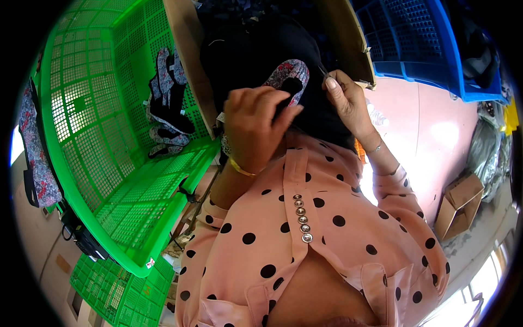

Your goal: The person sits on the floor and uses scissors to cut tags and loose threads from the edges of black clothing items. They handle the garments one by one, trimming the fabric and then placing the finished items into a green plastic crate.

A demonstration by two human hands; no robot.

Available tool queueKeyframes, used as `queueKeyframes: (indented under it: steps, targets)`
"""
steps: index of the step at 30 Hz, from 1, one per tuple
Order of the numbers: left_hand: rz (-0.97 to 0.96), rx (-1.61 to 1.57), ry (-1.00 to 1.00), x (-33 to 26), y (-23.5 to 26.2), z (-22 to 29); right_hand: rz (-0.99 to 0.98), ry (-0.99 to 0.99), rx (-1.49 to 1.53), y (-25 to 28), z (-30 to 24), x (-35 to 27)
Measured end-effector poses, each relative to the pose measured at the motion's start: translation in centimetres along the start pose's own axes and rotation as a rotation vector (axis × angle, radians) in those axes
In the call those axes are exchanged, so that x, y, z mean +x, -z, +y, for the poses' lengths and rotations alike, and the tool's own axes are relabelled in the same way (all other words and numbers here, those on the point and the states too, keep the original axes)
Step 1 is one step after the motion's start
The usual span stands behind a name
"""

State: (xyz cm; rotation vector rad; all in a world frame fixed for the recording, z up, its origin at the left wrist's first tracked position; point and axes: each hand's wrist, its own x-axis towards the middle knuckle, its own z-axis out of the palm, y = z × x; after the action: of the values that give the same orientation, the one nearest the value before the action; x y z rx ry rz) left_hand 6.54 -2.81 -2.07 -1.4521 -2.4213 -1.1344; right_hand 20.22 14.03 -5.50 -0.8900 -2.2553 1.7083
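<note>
A grey and red floral fabric piece (294,67) with a rounded end and a black inner part rests over my black-clad lap (261,52). My left hand (253,122), smeared by motion, is over its lower portion. Thumb and forefinger appear apart, but whether they grip the cloth cannot be made out. To the right, my right hand (348,103) is closed, the thumb pressed on the bent fingers. From this grip a thin dark pointed tool (323,72) sticks up; its exact kind is unclear.
Left of me stands a green plastic crate (103,180) with several similar floral and black pieces (166,103). A cardboard box (188,60) surrounds my lap. Blue crates (406,43) are at far right, above a small carton (460,204) and clear plastic bags (485,150).
</note>
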Motion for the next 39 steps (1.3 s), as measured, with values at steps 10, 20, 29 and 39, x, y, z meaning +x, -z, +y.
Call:
queueKeyframes:
  steps: [10, 20, 29, 39]
  targets:
    - [-0.108, -0.509, 0.421, 0.2, -1.9, -0.8, 0.084, 0.370, -0.494, 0.5, -1.4, -0.4]
    - [-0.317, -1.079, 0.816, 1.1, 0.9, 0.1, 0.041, 0.529, -0.658, 0.3, -3.4, -0.1]
    - [-0.328, -1.244, 0.874, 1.1, 1.3, 0.4, 0.061, 0.637, -0.754, 0.7, -5.2, 0.2]
    - [-0.439, -0.955, 0.601, 1.5, 3.6, 3.1, -0.098, 0.162, 0.086, 5.7, -5.6, 0.1]
